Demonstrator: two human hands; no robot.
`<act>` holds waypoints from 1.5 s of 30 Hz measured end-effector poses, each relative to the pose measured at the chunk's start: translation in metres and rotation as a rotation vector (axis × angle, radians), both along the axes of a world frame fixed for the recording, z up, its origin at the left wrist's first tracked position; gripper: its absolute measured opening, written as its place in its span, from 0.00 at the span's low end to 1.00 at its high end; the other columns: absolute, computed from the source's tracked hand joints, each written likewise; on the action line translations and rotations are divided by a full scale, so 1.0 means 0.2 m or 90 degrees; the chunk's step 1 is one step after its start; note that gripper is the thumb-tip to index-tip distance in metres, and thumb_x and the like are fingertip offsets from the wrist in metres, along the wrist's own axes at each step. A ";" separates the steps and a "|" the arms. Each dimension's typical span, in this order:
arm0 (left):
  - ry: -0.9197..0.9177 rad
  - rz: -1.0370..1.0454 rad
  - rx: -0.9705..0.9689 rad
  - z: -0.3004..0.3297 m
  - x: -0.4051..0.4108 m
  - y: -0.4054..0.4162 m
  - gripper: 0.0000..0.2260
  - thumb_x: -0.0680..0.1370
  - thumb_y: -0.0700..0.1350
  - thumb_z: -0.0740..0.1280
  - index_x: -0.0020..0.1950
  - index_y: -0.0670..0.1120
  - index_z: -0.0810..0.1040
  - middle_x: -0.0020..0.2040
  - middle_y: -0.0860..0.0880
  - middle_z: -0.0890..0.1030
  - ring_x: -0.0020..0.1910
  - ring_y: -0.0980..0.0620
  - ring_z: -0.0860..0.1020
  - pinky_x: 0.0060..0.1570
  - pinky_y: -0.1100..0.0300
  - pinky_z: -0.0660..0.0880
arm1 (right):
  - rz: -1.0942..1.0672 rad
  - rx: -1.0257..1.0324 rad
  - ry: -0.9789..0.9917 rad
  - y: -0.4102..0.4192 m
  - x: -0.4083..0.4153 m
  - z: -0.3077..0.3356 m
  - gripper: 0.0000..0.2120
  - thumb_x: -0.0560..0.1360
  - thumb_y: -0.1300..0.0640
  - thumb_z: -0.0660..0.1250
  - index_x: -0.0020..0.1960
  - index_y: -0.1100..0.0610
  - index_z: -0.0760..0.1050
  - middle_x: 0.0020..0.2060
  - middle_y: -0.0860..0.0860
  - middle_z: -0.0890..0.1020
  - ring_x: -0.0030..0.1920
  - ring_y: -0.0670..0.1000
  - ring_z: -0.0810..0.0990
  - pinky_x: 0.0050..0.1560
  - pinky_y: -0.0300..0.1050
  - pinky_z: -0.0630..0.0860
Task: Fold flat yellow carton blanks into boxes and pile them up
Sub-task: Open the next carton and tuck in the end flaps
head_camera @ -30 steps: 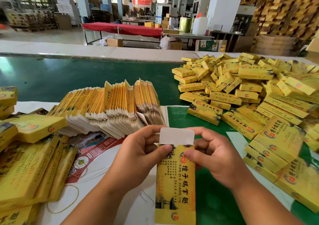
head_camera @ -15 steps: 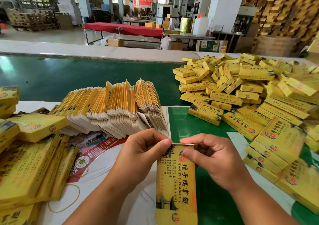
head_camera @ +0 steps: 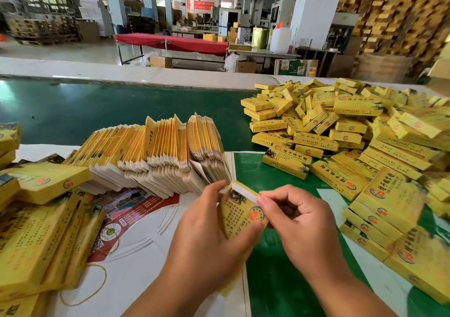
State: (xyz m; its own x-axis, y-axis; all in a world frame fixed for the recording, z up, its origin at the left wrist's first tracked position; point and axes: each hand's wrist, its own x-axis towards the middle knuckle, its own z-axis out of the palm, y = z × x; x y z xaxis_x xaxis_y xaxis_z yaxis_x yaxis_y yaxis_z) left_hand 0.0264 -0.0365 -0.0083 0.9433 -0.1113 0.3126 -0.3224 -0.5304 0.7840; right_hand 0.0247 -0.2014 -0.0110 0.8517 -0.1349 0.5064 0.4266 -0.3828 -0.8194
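Note:
A yellow carton [head_camera: 239, 215] with red and black print stands between my hands near the table's front, tilted, its top end showing a white edge. My left hand [head_camera: 209, 234] grips it from the left, thumb across the printed face. My right hand [head_camera: 295, 219] pinches the top right corner, fingers curled. Behind them a fanned row of flat yellow blanks [head_camera: 155, 156] leans on edge. A big heap of folded boxes [head_camera: 345, 131] covers the right side.
More yellow boxes [head_camera: 36, 221] lie stacked at the left. A printed paper sheet [head_camera: 131, 209] and a rubber band [head_camera: 97, 285] lie on the white cover. The green belt [head_camera: 97, 112] runs across behind the blanks.
The white top flap that stood up a second ago has been folded down into the carton. The carton has since tilted left and turned in my hands.

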 end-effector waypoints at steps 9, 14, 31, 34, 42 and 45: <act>-0.106 0.023 0.177 -0.04 -0.02 -0.02 0.31 0.61 0.65 0.67 0.61 0.62 0.61 0.47 0.64 0.69 0.44 0.62 0.67 0.38 0.74 0.65 | -0.011 -0.013 0.002 0.04 0.00 0.02 0.11 0.73 0.48 0.73 0.35 0.52 0.78 0.27 0.48 0.80 0.27 0.43 0.75 0.28 0.34 0.71; -0.132 0.024 0.191 -0.01 -0.03 -0.02 0.33 0.61 0.63 0.68 0.63 0.59 0.63 0.50 0.63 0.70 0.46 0.61 0.68 0.42 0.67 0.68 | -0.013 0.043 -0.015 0.01 0.01 0.03 0.08 0.74 0.53 0.70 0.38 0.53 0.78 0.28 0.49 0.80 0.28 0.41 0.74 0.28 0.32 0.70; -0.094 0.054 0.222 -0.02 -0.03 -0.01 0.36 0.65 0.64 0.65 0.69 0.53 0.60 0.54 0.60 0.69 0.51 0.60 0.70 0.49 0.67 0.65 | 0.000 -0.172 -0.138 0.03 -0.04 0.07 0.06 0.73 0.61 0.70 0.47 0.58 0.86 0.43 0.46 0.86 0.44 0.41 0.84 0.43 0.32 0.79; -0.096 0.058 0.197 -0.02 -0.03 -0.01 0.33 0.66 0.64 0.64 0.68 0.55 0.59 0.52 0.62 0.65 0.47 0.64 0.64 0.46 0.67 0.64 | -0.030 -0.248 -0.199 0.05 -0.04 0.05 0.10 0.71 0.63 0.73 0.52 0.60 0.85 0.48 0.49 0.86 0.49 0.41 0.84 0.51 0.32 0.78; -0.046 -0.079 0.154 0.01 -0.02 0.01 0.45 0.60 0.74 0.66 0.72 0.67 0.51 0.56 0.74 0.66 0.51 0.71 0.65 0.46 0.75 0.65 | -0.009 0.005 0.032 -0.01 0.02 0.03 0.04 0.75 0.58 0.72 0.46 0.49 0.84 0.38 0.44 0.86 0.38 0.42 0.84 0.37 0.33 0.78; -0.016 -0.212 0.029 0.07 0.00 0.06 0.39 0.61 0.74 0.68 0.69 0.68 0.61 0.60 0.72 0.71 0.59 0.70 0.71 0.50 0.73 0.73 | -0.043 0.148 0.137 -0.08 0.06 0.06 0.07 0.76 0.62 0.70 0.41 0.54 0.83 0.35 0.51 0.85 0.35 0.46 0.83 0.34 0.37 0.79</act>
